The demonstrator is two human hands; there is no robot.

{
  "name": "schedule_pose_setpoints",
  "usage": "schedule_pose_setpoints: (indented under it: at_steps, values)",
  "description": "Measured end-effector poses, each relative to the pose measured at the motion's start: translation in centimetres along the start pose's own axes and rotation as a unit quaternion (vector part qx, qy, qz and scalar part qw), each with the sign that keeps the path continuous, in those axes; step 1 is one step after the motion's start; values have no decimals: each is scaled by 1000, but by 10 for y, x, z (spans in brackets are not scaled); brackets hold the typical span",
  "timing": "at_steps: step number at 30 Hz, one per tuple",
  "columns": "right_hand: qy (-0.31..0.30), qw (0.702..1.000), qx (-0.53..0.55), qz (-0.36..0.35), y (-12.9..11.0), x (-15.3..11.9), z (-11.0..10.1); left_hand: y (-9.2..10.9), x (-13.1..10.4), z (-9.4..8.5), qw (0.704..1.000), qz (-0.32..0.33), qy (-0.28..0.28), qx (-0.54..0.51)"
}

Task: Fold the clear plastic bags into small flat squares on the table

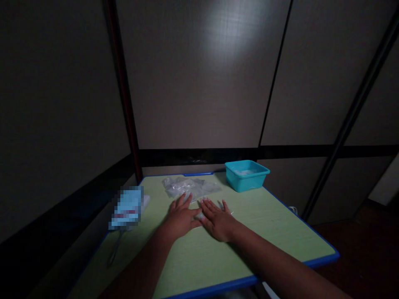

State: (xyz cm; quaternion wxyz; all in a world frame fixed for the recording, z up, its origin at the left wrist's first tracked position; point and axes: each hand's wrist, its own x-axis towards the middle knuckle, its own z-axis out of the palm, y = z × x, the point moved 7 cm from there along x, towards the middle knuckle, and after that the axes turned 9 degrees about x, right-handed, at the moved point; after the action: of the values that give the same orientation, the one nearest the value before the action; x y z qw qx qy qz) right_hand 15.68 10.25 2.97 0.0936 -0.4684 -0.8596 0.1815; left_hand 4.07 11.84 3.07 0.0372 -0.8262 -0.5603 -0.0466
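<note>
Dim room; dark-framed wall panels [199, 91] stand behind a pale green table [271, 236] with a blue edge. Light is low, with one bright patch high on the panels.

Container: one turquoise basin [248, 183], upright at the far right of the tabletop, rim flared. Whitish, translucent material [246, 172] shows inside; kind cannot be determined.

Specimen: a flat, clear plastic piece [198, 216] on the tabletop, mostly covered by the two hands. Visible portions are see-through, whitish between the thumbs; outline and contents unclear.

Grip: left hand [181, 218] palm down, fingers spread, at the left of the piece. Right hand [220, 223] also palm down, middle fingers close together, little finger apart, at its right. Both opened flat, neither closed around anything.

Beyond the fingertips: a crumpled clear plastic sheet [190, 186], wrinkled and glossy. Left edge of table: a light-blue item [127, 207], pixelated, details unreadable.
</note>
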Motion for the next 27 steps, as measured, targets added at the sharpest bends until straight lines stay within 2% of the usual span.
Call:
schedule_pose_setpoints:
  at_steps: [5,9,12,14,16,18,20,27]
  values:
    - [1,997,-33,77,30,-10,-6,1,1,-1,1000,2,-5,-17]
    - [25,987,-69,141,59,-17,-11,1,1,0,1000,-1,-2,-30]
    - [47,977,-95,188,70,-18,-14,2,1,-1,999,-1,4,-41]
    - [74,972,-108,193,65,-15,-17,2,1,-2,999,0,4,-45]
    - [95,977,-113,154,50,-8,-20,3,1,-2,999,1,2,-47]
    - [91,986,-105,95,32,-1,-19,3,0,-3,999,2,5,-44]
    - [75,990,-97,64,24,6,-16,3,-1,-4,999,1,10,-42]
    - [62,988,-94,109,41,16,-7,2,0,-2,999,3,3,-46]
